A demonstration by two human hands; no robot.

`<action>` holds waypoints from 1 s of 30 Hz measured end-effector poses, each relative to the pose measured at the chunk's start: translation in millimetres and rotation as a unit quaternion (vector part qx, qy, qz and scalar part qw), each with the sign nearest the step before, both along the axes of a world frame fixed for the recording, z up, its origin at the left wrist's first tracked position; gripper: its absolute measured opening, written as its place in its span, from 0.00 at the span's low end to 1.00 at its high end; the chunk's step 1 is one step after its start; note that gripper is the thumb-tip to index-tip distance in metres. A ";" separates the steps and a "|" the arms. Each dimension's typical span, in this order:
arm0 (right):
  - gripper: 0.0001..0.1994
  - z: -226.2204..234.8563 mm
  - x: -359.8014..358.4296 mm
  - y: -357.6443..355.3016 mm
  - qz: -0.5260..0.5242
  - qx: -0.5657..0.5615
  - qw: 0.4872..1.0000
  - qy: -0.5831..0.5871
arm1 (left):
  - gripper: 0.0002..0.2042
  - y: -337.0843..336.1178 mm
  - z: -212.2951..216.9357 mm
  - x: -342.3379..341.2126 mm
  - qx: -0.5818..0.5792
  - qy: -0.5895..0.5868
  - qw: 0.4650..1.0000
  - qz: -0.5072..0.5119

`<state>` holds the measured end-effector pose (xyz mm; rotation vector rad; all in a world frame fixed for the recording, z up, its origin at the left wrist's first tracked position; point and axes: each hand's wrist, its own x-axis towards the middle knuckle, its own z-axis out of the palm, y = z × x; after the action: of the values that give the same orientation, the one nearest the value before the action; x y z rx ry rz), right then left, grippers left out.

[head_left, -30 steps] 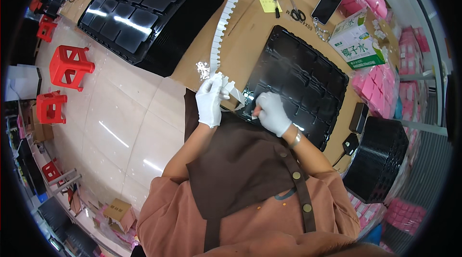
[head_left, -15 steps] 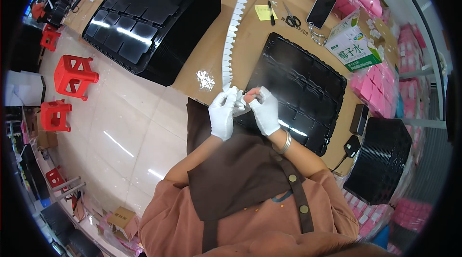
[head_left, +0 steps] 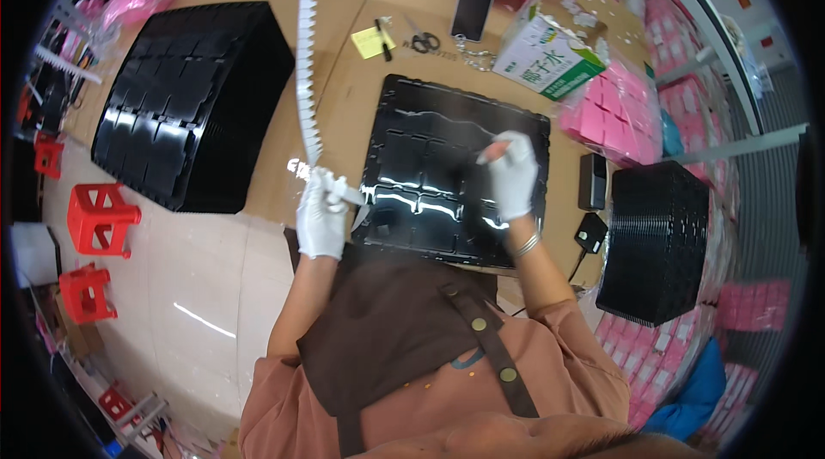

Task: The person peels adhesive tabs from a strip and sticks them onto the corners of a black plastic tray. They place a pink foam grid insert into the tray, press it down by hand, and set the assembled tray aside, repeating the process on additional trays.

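Note:
A long white strip with a toothed edge [head_left: 305,55] runs down from the far edge to my left hand [head_left: 321,218]. That hand wears a white glove and is closed on the strip, whose loose end pokes out past the fingers toward the black tray. Over the right part of the shiny black plastic tray [head_left: 421,128], my right hand [head_left: 516,175] is raised, in a white glove with bare fingertips. Its thumb and fingers are pinched together; whether a small piece sits between them is too blurred to see. The tray lies flat on the cardboard-covered table [head_left: 344,107].
Tall stacks of black trays stand left [head_left: 189,107] and right [head_left: 653,240]. Beyond the tray lie a yellow note [head_left: 368,44] with a pen, scissors [head_left: 423,41], a phone [head_left: 473,8] and an open carton [head_left: 546,55]. Pink packs [head_left: 610,111] sit at right; red stools [head_left: 101,217] stand on the floor.
My right hand has parted from the left and moved right, over the tray. The left hand keeps hold of the strip. The view has turned, so the table's things sit further left.

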<state>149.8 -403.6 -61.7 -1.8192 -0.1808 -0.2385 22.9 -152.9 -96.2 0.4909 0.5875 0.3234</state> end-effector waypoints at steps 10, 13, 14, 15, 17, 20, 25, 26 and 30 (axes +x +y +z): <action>0.02 -69.7 116.0 -111.6 -0.144 -0.502 0.851 -0.049 | 0.11 -15.2 0.3 12.8 0.058 0.055 0.997 0.001; 0.03 -77.5 123.8 -111.6 -0.164 -0.429 0.888 0.009 | 0.11 -15.3 -4.4 8.4 0.088 0.057 0.994 -0.001; 0.03 -79.1 125.4 -110.9 -0.173 -0.394 0.902 0.030 | 0.11 -15.0 -4.2 10.2 0.089 0.059 0.994 0.000; 0.03 -79.7 124.5 -109.8 -0.172 -0.394 0.902 0.032 | 0.11 -15.6 -3.7 11.4 0.087 0.063 0.994 0.004; 0.03 -79.4 121.8 -107.8 -0.169 -0.463 0.869 -0.030 | 0.11 -17.6 -4.1 10.1 0.084 0.068 0.994 0.007; 0.03 -81.0 124.7 -118.8 -0.100 -0.475 0.874 -0.022 | 0.11 -17.0 -5.1 12.5 0.085 0.056 0.995 -0.016; 0.03 -66.0 99.8 -133.1 -0.083 -0.246 0.961 -0.098 | 0.11 -14.5 -2.5 2.6 0.167 0.074 0.982 -0.040; 0.03 -42.1 84.0 -116.5 -0.118 -0.207 0.968 -0.075 | 0.11 -18.7 2.1 0.5 0.167 0.079 0.982 -0.035; 0.01 5.3 7.7 -11.6 0.095 -0.015 0.991 0.098 | 0.13 -46.8 11.1 6.5 0.274 0.066 0.956 -0.084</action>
<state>157.5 -415.3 -56.4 -1.8288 -0.2173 0.0777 29.4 -199.7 -85.1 1.0984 0.5790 0.2896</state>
